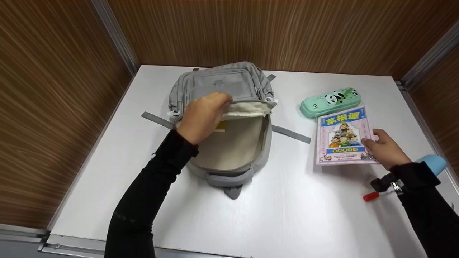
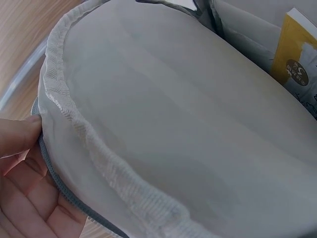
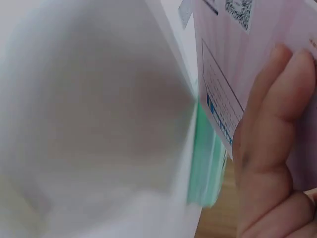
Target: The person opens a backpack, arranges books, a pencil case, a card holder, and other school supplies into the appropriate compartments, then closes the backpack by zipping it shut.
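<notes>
A grey backpack lies unzipped on the white table, its pale lining showing. My left hand pinches the zip edge of its front flap between thumb and fingers and holds it raised. Inside the bag, a yellow-covered book shows in the left wrist view. My right hand grips a pink and blue picture book by its lower right corner, thumb on the front cover and fingers behind. In the right wrist view, the fingers lie against the pink back cover. The book is tilted above the table, right of the backpack.
A green panda pencil case lies just behind the picture book. Near the right sleeve are a light-blue object, partly hidden, and a small red-ended item. Wood-grain panels border the table at the back and sides.
</notes>
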Motion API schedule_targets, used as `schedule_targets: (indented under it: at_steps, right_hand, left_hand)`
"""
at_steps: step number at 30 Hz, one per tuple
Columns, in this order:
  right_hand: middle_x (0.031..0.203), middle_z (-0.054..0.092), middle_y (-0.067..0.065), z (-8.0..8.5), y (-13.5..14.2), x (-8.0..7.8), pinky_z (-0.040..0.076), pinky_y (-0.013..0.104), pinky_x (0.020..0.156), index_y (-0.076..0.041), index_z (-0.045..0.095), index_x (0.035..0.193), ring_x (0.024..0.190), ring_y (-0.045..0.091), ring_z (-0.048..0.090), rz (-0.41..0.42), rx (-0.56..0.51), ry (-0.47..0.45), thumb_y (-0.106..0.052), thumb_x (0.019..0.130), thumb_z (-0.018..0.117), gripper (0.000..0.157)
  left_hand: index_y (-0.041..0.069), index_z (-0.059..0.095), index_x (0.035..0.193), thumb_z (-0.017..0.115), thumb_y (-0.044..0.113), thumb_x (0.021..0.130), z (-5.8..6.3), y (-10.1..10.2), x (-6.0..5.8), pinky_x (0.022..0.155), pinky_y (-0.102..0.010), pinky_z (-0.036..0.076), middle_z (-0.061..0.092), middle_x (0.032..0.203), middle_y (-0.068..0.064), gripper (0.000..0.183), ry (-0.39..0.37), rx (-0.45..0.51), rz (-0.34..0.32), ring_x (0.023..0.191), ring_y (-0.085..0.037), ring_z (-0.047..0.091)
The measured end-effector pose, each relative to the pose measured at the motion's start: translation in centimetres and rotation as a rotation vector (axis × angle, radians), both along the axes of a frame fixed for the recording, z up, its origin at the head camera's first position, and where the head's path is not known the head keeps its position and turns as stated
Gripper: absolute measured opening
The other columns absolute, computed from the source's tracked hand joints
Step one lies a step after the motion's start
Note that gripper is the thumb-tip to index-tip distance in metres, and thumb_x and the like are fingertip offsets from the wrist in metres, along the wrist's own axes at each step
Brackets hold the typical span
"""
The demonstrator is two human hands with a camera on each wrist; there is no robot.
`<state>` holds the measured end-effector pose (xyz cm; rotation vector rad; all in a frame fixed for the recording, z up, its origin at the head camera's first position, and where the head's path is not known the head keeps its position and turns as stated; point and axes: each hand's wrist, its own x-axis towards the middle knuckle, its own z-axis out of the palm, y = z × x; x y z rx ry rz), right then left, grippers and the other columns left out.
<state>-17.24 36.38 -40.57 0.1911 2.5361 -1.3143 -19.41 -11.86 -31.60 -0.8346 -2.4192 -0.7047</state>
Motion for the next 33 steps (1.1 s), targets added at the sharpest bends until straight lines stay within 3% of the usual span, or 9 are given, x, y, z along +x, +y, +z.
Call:
schedule_targets:
  at_steps: [5, 10, 16, 21, 33]
  right_hand:
    - [0.086, 0.062, 0.01, 0.6, -4.0, 0.8, 0.052, 0.033, 0.056, 0.001, 0.017, 0.131, 0.069, 0.021, 0.064, 0.114, -0.169, -0.002, -0.026, 0.095, 0.041, 0.051]
    - [0.089, 0.063, 0.017, 0.9, -8.0, 1.2, 0.052, 0.038, 0.056, -0.003, 0.023, 0.128, 0.069, 0.03, 0.064, 0.243, -0.408, -0.104, -0.022, 0.094, 0.044, 0.044]
    - [0.093, 0.062, 0.019, 0.4, -12.6, 0.5, 0.052, 0.037, 0.058, -0.001, 0.02, 0.132, 0.072, 0.03, 0.064, 0.361, -0.6, -0.22, -0.018, 0.094, 0.044, 0.048]
    - [0.091, 0.063, 0.015, -0.7, -16.7, -0.8, 0.053, 0.032, 0.058, 0.002, 0.02, 0.132, 0.071, 0.025, 0.064, 0.344, -0.73, -0.252, -0.012, 0.093, 0.044, 0.048]
    - [0.083, 0.059, 0.012, -1.5, -23.5, -6.3, 0.051, 0.025, 0.056, 0.002, 0.025, 0.13, 0.064, 0.018, 0.062, 0.233, -0.935, -0.184, -0.002, 0.094, 0.035, 0.038]
  left_hand:
    - [0.01, 0.063, 0.09, 0.054, 0.015, 0.088, 0.0, 0.0, 0.0, 0.063, -0.029, 0.048, 0.063, 0.084, 0.0, 0.011, 0.006, 0.002, 0.005, 0.078, -0.015, 0.06]
    - [0.01, 0.063, 0.09, 0.055, 0.016, 0.088, 0.0, 0.1, 0.1, 0.062, -0.028, 0.048, 0.063, 0.083, 0.0, 0.011, 0.018, 0.009, -0.004, 0.076, -0.014, 0.06]
    - [0.01, 0.063, 0.09, 0.054, 0.016, 0.088, 0.0, 0.2, 0.1, 0.063, -0.028, 0.048, 0.063, 0.084, 0.0, 0.011, 0.03, 0.016, -0.002, 0.076, -0.015, 0.06]
    - [0.01, 0.063, 0.091, 0.054, 0.015, 0.088, 0.0, 0.3, 0.2, 0.064, -0.029, 0.048, 0.063, 0.085, -0.001, 0.011, 0.036, 0.02, -0.002, 0.077, -0.015, 0.06]
    - [0.01, 0.063, 0.091, 0.054, 0.017, 0.088, 0.3, 0.8, 0.5, 0.062, -0.025, 0.048, 0.064, 0.084, -0.001, 0.012, 0.024, 0.008, -0.019, 0.072, -0.012, 0.06]
